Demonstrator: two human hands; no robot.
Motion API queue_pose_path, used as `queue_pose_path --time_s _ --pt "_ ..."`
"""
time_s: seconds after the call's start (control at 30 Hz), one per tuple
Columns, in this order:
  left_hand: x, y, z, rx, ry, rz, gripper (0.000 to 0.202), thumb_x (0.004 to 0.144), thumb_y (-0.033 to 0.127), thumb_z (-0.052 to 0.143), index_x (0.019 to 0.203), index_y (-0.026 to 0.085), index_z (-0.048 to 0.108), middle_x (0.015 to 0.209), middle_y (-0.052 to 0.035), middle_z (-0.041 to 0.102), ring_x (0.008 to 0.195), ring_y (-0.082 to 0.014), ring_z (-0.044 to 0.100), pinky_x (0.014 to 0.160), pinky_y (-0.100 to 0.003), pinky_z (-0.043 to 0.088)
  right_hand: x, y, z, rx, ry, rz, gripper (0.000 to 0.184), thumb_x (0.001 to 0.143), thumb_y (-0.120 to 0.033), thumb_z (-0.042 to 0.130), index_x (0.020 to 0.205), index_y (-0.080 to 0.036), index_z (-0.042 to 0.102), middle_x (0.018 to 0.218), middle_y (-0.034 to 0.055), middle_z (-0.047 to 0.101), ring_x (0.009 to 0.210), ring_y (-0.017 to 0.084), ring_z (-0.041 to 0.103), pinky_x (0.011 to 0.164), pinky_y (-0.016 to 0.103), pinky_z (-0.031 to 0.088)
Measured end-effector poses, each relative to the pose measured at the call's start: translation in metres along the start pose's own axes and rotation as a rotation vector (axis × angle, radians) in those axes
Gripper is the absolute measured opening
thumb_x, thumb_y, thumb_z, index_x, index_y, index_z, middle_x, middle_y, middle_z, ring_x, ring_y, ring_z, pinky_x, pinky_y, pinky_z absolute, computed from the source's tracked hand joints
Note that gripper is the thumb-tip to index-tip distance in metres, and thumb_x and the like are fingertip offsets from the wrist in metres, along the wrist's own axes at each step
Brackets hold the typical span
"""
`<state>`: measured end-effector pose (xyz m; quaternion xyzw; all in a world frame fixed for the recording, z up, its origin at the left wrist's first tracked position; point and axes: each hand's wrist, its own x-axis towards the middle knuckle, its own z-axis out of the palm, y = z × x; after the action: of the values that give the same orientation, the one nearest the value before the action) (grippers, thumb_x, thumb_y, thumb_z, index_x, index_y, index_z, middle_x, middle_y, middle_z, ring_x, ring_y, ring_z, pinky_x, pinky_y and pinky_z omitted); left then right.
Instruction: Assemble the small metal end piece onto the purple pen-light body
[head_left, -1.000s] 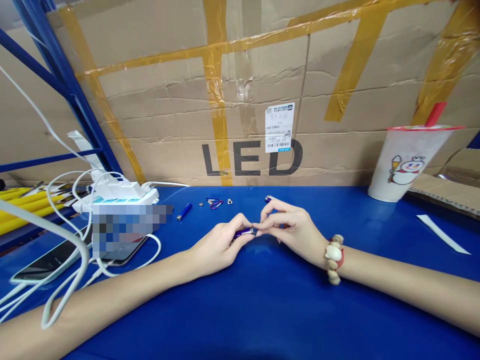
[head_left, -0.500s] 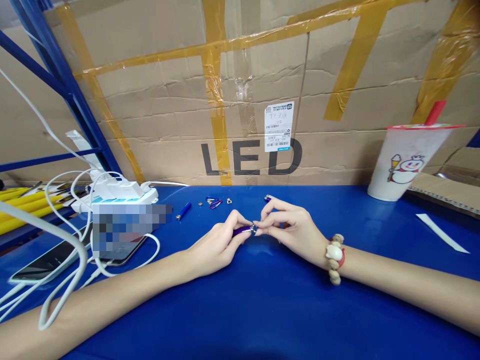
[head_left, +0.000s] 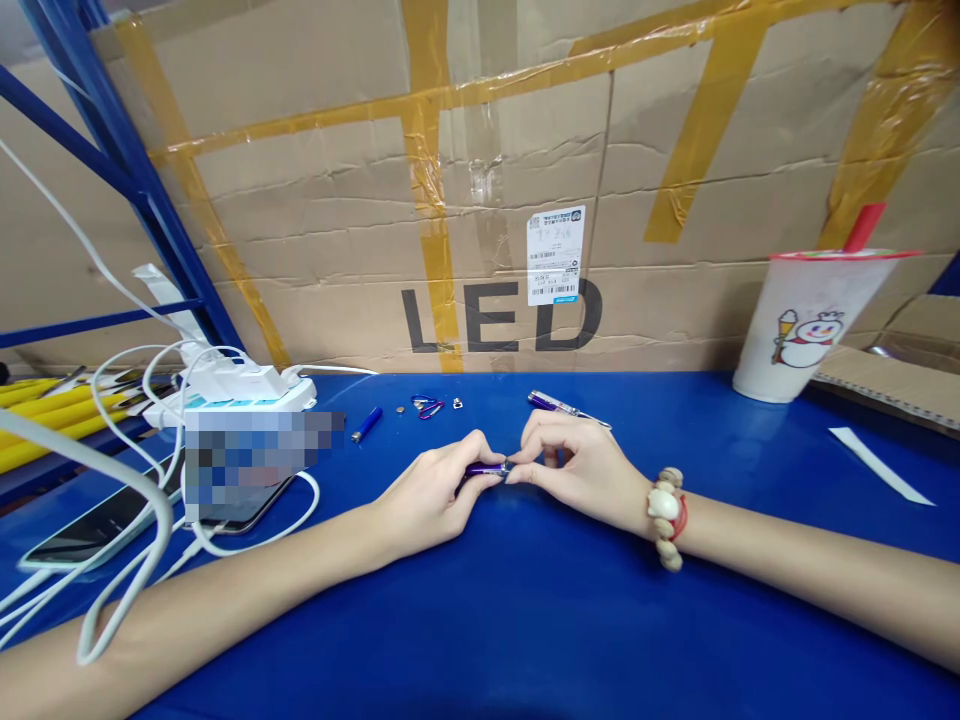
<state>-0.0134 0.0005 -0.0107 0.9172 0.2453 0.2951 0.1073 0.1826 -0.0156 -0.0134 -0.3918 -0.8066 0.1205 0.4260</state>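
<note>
My left hand (head_left: 439, 490) pinches a small purple barrel (head_left: 484, 468) and holds it level just above the blue table (head_left: 525, 620). My right hand (head_left: 574, 462), with a bead bracelet at the wrist, meets the barrel's silver end with closed fingertips; what they pinch there is too small to name. Behind the right hand lies a purple pen-like piece (head_left: 562, 406) on the table. Farther left on the table rest a short blue tube (head_left: 367, 424), a small clip (head_left: 428, 406) and tiny metal bits (head_left: 457, 403).
A white power strip with plugged chargers (head_left: 240, 385) and looping white cables (head_left: 142, 520) sit at left beside two phones (head_left: 97, 525). A drink cup with a red straw (head_left: 814, 325) stands at right. A taped cardboard box marked LED (head_left: 495, 200) walls the back; blue shelving (head_left: 112, 150) rises left.
My right hand has lowered slightly, uncovering the purple pen-like piece behind it. Both hands stay joined at the barrel's tip.
</note>
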Motion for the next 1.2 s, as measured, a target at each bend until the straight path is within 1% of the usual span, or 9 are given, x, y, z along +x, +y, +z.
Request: queue_pose_path --time_s 0.13,0.2,0.3,0.47,0.6,0.73,0.83,1.03,1.2 --pt "0.0009 0.0002 0.0005 0.024 0.017 0.011 0.003 0.087 0.019 0.043 0.089 0.018 0.045 0.088 0.0005 0.06 0.082 -0.0091 0.059 0.069 -0.018 0.045 0.0003 0.0005 0.0028 0.043 -0.027 0.082 0.031 0.069 -0.044 0.064 0.064 -0.014 0.063 0.07 0.0006 0.054 0.053 0.004 0.042 0.05 0.019 0.032" --pt "0.001 -0.0007 0.0012 0.042 0.026 0.021 0.001 0.086 0.018 0.045 0.085 0.017 0.046 0.086 0.0003 0.06 0.081 -0.0098 0.058 0.069 -0.02 0.045 0.001 0.0014 0.004 0.085 -0.057 0.132 0.033 0.068 -0.045 0.065 0.062 -0.013 0.062 0.07 0.0009 0.054 0.052 0.004 0.041 0.049 0.019 0.032" --pt "0.0007 -0.0025 0.0023 0.047 0.05 0.038 0.004 0.085 0.018 0.045 0.081 0.017 0.046 0.083 -0.0007 0.06 0.08 -0.0108 0.058 0.07 -0.021 0.045 0.0032 0.0016 0.0047 0.198 -0.114 0.196 0.034 0.066 -0.044 0.065 0.061 -0.011 0.06 0.068 0.0014 0.052 0.05 0.002 0.039 0.047 0.018 0.032" --pt "0.0004 -0.0038 0.0031 0.051 0.069 0.045 0.006 0.085 0.018 0.045 0.08 0.016 0.045 0.083 -0.0012 0.06 0.079 -0.011 0.058 0.07 -0.022 0.045 0.0059 -0.0018 0.0039 0.286 -0.135 0.291 0.032 0.065 -0.04 0.066 0.058 -0.01 0.056 0.065 0.0007 0.05 0.046 0.001 0.036 0.042 0.016 0.028" --pt "0.0002 -0.0034 0.0032 0.062 0.067 0.044 0.006 0.085 0.017 0.046 0.079 0.016 0.045 0.083 -0.001 0.06 0.079 -0.0107 0.057 0.07 -0.021 0.045 0.006 -0.0036 0.0033 0.319 -0.172 0.365 0.035 0.064 -0.042 0.066 0.059 -0.01 0.054 0.062 -0.0003 0.049 0.042 0.0 0.035 0.039 0.016 0.026" --pt "0.0002 -0.0031 0.0032 0.063 0.059 0.04 0.008 0.086 0.02 0.044 0.079 0.016 0.045 0.083 -0.002 0.06 0.078 -0.0112 0.057 0.07 -0.022 0.045 0.0051 -0.0037 0.0026 0.313 -0.2 0.409 0.04 0.063 -0.048 0.065 0.06 -0.01 0.052 0.053 -0.0018 0.045 0.039 0.001 0.034 0.037 0.016 0.025" --pt "0.0007 -0.0033 0.0035 0.077 0.056 0.042 0.01 0.086 0.021 0.045 0.078 0.016 0.047 0.08 -0.0028 0.059 0.076 -0.0119 0.056 0.068 -0.023 0.045 0.004 -0.0025 0.002 0.316 -0.243 0.434 0.042 0.066 -0.051 0.062 0.062 -0.011 0.05 0.046 -0.0028 0.042 0.038 0.003 0.037 0.037 0.016 0.026" --pt "0.0011 -0.0041 0.0042 0.072 0.076 0.043 0.009 0.085 0.02 0.047 0.077 0.016 0.046 0.08 -0.0023 0.058 0.075 -0.0117 0.056 0.068 -0.023 0.045 0.004 0.0002 0.0025 0.323 -0.262 0.429 0.041 0.069 -0.051 0.059 0.064 -0.011 0.05 0.045 -0.0021 0.044 0.037 0.003 0.037 0.038 0.015 0.028" --pt "0.0014 -0.0015 0.0022 0.067 0.074 0.035 0.004 0.086 0.02 0.047 0.085 0.016 0.049 0.083 -0.0007 0.058 0.079 -0.0106 0.056 0.07 -0.021 0.044 0.0059 -0.0004 0.0017 0.335 -0.267 0.446 0.041 0.068 -0.05 0.061 0.063 -0.011 0.051 0.043 -0.0026 0.043 0.036 0.003 0.036 0.038 0.014 0.026"
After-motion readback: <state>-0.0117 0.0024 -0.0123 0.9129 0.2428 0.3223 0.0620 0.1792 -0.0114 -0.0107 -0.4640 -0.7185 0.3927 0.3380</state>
